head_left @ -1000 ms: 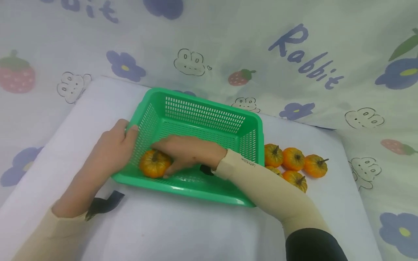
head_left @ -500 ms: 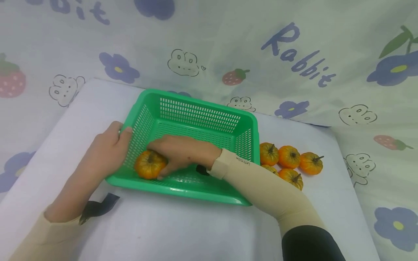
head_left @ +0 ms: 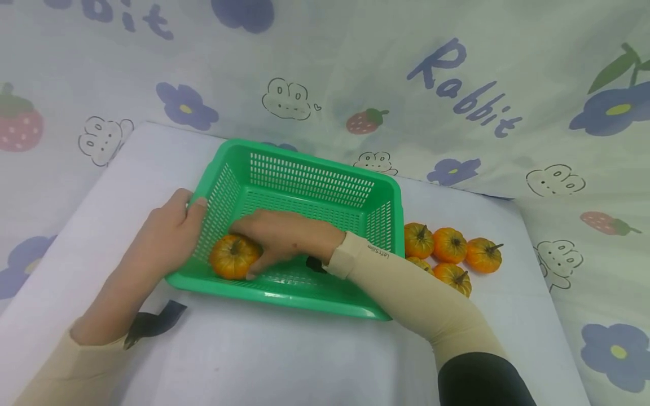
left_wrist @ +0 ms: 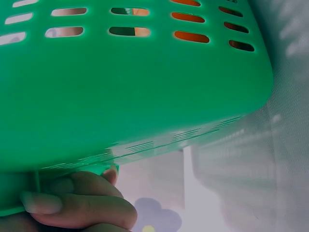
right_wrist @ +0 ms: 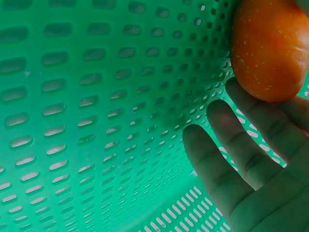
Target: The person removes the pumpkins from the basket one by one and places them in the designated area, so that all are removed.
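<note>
A green plastic basket with slotted walls sits on the white table. My left hand grips its left rim, thumb on top; the left wrist view shows the curled fingers under the rim. Inside, at the basket's near left corner, is a small orange pumpkin with greenish streaks. My right hand holds this pumpkin from its right side, thumb at the near side and fingers at the far side. In the right wrist view the outer fingers are spread, and one finger touches the pumpkin.
Several more small pumpkins lie on the table just right of the basket, partly hidden by the right forearm. A patterned cloth with rabbits, flowers and strawberries hangs behind the table.
The head view has shifted a little, so the whole scene sits slightly further left. Both hands, the basket and the pumpkin in it keep almost the same places relative to each other.
</note>
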Action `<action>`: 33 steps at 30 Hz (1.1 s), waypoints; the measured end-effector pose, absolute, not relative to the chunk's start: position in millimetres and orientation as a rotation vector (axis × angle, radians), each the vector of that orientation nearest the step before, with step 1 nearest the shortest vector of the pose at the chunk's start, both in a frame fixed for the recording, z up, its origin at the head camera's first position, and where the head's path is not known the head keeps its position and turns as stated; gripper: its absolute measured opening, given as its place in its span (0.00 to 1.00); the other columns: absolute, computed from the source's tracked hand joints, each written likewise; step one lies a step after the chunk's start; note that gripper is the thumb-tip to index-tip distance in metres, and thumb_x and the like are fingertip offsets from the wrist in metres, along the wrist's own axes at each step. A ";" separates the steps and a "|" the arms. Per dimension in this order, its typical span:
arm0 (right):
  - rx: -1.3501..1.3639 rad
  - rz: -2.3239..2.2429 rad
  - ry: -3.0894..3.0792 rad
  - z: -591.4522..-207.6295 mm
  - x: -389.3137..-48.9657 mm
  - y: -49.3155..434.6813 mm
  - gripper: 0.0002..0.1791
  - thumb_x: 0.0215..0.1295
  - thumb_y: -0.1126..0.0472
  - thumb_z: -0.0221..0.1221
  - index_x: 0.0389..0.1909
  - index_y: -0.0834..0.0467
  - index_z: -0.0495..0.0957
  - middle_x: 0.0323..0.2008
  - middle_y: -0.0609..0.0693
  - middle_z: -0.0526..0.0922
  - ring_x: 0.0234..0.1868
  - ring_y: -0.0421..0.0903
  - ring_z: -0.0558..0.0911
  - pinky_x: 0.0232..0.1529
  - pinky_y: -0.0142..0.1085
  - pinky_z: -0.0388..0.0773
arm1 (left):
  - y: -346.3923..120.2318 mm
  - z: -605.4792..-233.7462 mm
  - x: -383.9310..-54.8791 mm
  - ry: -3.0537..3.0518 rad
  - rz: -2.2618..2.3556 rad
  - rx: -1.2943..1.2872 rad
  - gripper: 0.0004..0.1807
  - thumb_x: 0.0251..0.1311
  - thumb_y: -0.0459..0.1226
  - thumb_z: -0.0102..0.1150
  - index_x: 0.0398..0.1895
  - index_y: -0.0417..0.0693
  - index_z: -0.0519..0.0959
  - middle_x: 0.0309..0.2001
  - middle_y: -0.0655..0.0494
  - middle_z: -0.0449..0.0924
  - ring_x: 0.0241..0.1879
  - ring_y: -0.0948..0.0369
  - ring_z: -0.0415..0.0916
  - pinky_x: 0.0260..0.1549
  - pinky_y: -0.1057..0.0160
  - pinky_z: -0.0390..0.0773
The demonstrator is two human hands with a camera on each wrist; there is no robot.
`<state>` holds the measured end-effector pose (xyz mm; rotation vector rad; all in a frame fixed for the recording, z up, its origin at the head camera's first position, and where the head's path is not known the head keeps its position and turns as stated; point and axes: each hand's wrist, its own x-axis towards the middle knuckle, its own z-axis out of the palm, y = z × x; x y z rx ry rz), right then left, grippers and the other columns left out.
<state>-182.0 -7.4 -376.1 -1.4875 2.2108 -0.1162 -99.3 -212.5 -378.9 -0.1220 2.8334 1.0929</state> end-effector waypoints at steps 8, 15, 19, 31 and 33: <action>-1.477 -0.083 2.218 -375.2 -180.1 -7.7 0.46 0.59 0.40 0.75 0.74 0.55 0.69 0.62 0.43 0.76 0.60 0.41 0.72 0.63 0.31 0.68 | -213.6 -380.4 -98.3 2.831 1.098 -0.127 0.31 0.82 0.55 0.24 0.60 0.35 0.63 0.37 0.39 0.75 0.28 0.49 0.73 0.23 0.55 0.73; -1.454 -0.080 2.228 -375.2 -180.3 -7.4 0.45 0.60 0.39 0.74 0.72 0.56 0.69 0.61 0.43 0.76 0.61 0.40 0.72 0.61 0.30 0.69 | -213.4 -379.7 -98.3 2.828 1.096 -0.125 0.30 0.83 0.53 0.25 0.60 0.34 0.63 0.36 0.40 0.74 0.28 0.49 0.73 0.23 0.55 0.72; -1.454 -0.119 2.228 -375.3 -181.4 -5.9 0.43 0.59 0.40 0.75 0.70 0.56 0.71 0.57 0.42 0.77 0.57 0.39 0.73 0.58 0.29 0.70 | -212.7 -378.9 -98.2 2.823 1.094 -0.130 0.30 0.83 0.53 0.25 0.61 0.34 0.63 0.36 0.40 0.74 0.28 0.49 0.73 0.23 0.55 0.72; -1.435 -0.139 2.232 -374.1 -182.7 -4.7 0.43 0.60 0.38 0.73 0.69 0.57 0.72 0.56 0.41 0.77 0.54 0.38 0.74 0.55 0.29 0.72 | -212.1 -378.0 -98.9 2.819 1.087 -0.136 0.32 0.83 0.54 0.25 0.63 0.33 0.62 0.37 0.39 0.74 0.29 0.49 0.73 0.22 0.56 0.73; -1.432 -0.145 2.232 -373.9 -182.9 -4.6 0.43 0.60 0.38 0.73 0.69 0.57 0.72 0.56 0.42 0.78 0.53 0.37 0.75 0.54 0.29 0.72 | -212.1 -378.0 -99.0 2.816 1.087 -0.137 0.32 0.83 0.54 0.25 0.63 0.33 0.62 0.37 0.39 0.74 0.29 0.49 0.73 0.22 0.56 0.73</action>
